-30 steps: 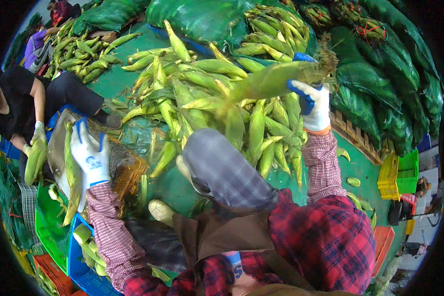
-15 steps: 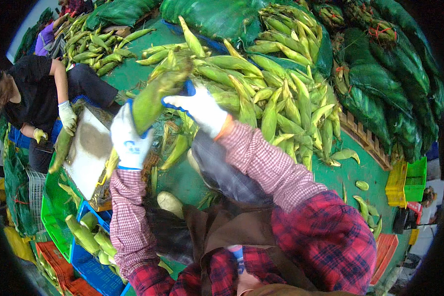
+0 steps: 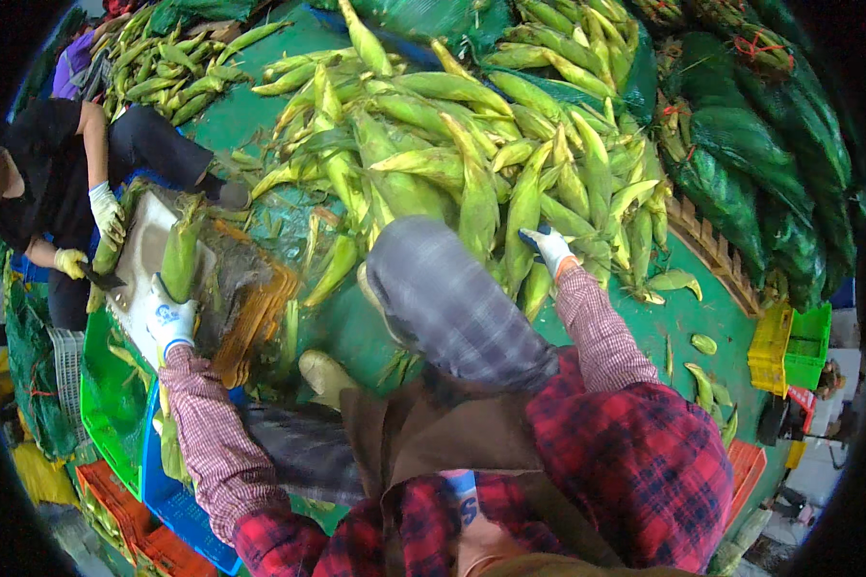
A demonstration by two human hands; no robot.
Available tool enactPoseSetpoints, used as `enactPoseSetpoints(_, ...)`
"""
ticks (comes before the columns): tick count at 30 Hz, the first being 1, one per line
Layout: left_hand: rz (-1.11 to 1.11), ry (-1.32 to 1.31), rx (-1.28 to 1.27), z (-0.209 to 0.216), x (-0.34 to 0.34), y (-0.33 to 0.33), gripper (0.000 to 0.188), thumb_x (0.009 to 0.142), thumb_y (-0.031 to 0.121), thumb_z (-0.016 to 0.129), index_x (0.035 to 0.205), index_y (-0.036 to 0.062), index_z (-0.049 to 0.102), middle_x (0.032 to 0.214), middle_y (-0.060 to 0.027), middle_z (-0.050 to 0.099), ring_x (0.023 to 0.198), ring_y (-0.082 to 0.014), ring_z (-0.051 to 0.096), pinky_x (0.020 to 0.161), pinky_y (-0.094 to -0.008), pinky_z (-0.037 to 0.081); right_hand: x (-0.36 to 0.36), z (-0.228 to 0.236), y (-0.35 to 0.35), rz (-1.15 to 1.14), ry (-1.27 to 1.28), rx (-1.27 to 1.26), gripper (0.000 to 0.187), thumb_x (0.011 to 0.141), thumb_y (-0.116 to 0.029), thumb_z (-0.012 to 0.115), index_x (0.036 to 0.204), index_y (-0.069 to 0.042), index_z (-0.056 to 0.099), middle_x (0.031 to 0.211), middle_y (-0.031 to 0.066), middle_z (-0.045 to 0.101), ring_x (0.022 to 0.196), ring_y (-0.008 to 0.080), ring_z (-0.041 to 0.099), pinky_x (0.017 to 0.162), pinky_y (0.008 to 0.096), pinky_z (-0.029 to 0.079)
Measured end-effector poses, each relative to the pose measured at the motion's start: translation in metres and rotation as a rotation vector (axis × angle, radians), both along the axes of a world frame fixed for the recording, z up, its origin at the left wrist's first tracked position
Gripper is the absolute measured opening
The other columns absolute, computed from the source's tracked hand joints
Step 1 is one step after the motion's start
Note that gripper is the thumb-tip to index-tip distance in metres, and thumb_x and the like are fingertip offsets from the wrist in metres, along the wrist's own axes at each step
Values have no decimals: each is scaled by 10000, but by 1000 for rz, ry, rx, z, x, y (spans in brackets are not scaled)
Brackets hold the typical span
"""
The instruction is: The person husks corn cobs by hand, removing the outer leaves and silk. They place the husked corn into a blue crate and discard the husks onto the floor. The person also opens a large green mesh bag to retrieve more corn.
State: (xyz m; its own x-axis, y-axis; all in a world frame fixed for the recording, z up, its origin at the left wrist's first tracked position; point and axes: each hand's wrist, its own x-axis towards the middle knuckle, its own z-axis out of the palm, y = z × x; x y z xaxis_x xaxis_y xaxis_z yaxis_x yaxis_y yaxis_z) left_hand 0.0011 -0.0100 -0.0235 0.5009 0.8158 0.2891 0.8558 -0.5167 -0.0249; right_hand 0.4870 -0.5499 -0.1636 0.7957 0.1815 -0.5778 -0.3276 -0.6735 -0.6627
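Note:
An upright green ear of corn in its husk (image 3: 180,258) is in my left hand (image 3: 169,317), whose white glove is closed round its lower end. It stands over a white board (image 3: 149,226) at the left. My right hand (image 3: 550,248), in a white glove with blue fingertips, reaches to the right part of a large heap of unhusked corn (image 3: 433,173). Its fingers are stretched out at an ear (image 3: 524,226), touching or just above it; I see nothing held there.
Across the board a co-worker's gloved hands (image 3: 106,213) hold another ear and a dark knife (image 3: 104,279). Blue (image 3: 178,510) and green crates (image 3: 111,433) stand by my left arm. Filled green mesh sacks (image 3: 741,144) lie on a wooden pallet (image 3: 707,250) at the right.
My left hand has carried the ear left and down over the board. My right hand has let go of that ear and moved right to the heap.

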Motion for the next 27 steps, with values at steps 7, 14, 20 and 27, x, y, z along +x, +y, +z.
enactPoseSetpoints(7, 98, -1, -85, -25, 9, 9, 829, 618, 222, 828, 1367, 79, 504, 1138, -183, 677, 1035, -370, 653, 907, -416, 523, 8, -65, -3, 57, -266, -13, 646, 717, -253, 870, 1222, 48, 602, 1145, 160, 694, 1001, 240, 672, 856, 332, 538)
enactPoseSetpoints(14, 101, 81, 153, -4, 12, 5, 775, 684, 222, 743, 1406, 96, 488, 1108, -171, 685, 1017, -348, 658, 899, -422, 517, -31, -1, 1, -249, 76, 583, 512, 792, -78, 768, 1247, 30, 559, 1081, 96, 682, 960, 219, 658, 874, 332, 525)
enactPoseSetpoints(20, 237, 196, 404, 21, 25, -2, 740, 750, 312, 750, 1424, 157, 487, 1285, -103, 612, 1154, -263, 596, 1051, -438, 413, -40, 40, -15, -8, -168, 577, 649, 725, -63, 798, 1310, 18, 531, 1156, 107, 660, 1031, 197, 633, 922, 312, 509)
enactPoseSetpoints(27, -189, -60, 599, 43, 84, 13, 854, 776, 516, 740, 1493, 194, 407, 1460, -123, 472, 1322, -313, 455, 1135, -472, 311, -37, 140, 82, 528, -801, 122, 765, 681, -250, 838, 1346, -38, 526, 1379, 169, 554, 1257, 303, 540, 1066, 394, 424)
